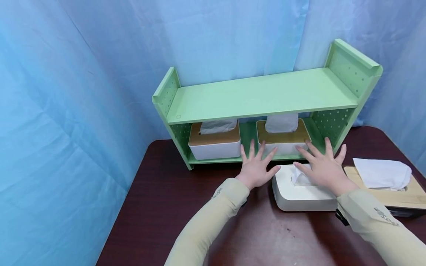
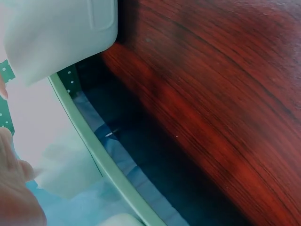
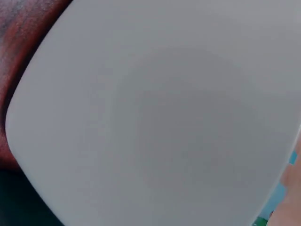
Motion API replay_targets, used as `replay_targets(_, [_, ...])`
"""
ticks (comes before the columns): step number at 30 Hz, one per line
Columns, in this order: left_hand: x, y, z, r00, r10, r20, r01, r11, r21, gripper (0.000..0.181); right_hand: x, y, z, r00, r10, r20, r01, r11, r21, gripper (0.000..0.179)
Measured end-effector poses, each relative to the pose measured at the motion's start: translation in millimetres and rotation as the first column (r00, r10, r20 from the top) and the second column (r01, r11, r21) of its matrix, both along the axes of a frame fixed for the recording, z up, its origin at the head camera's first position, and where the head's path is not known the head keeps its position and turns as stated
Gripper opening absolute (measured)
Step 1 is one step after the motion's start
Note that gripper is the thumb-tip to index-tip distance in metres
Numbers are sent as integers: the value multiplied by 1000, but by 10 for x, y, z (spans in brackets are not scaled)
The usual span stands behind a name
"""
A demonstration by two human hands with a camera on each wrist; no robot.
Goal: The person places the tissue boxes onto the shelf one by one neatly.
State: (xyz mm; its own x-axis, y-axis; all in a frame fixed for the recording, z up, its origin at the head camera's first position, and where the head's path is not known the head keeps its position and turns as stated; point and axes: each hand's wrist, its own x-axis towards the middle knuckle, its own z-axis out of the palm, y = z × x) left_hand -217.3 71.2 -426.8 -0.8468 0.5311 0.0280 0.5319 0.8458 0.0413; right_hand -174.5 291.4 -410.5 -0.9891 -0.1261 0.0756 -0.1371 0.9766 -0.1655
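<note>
My left hand [image 1: 255, 168], fingers spread, is in front of the green shelf [image 1: 259, 94], with its fingertips by the lower front of a white tissue box with a wooden lid [image 1: 283, 138]. My right hand [image 1: 327, 168] spreads its fingers over the back of an all-white tissue box [image 1: 307, 204] on the table, hiding part of its top and tissue. Neither hand grips anything; whether the fingertips touch a box I cannot tell. The white box's side [image 3: 155, 117] fills most of the right wrist view. In the left wrist view, my left hand [image 2: 19, 193] shows only at the edge.
A second white tissue box with a wooden lid [image 1: 216, 150] stands at the left on the lower shelf. A dark tissue box with a pale wooden lid [image 1: 412, 192] is at the table's right. Blue curtains [image 1: 83, 92] hang behind the dark red table [image 1: 149, 214].
</note>
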Motion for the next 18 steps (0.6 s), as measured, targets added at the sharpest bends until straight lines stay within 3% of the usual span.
replay_targets(11, [-37,35,64,999,32,6,-32,999,-3,59,-105,0,-12,1000,-1,20,1,1000,-11,70])
replay_targets(18, [-22,34,77,1000,6,-17,-6,999,33,59,-45,16,-19,994,14,-109,-22,997,-70,61])
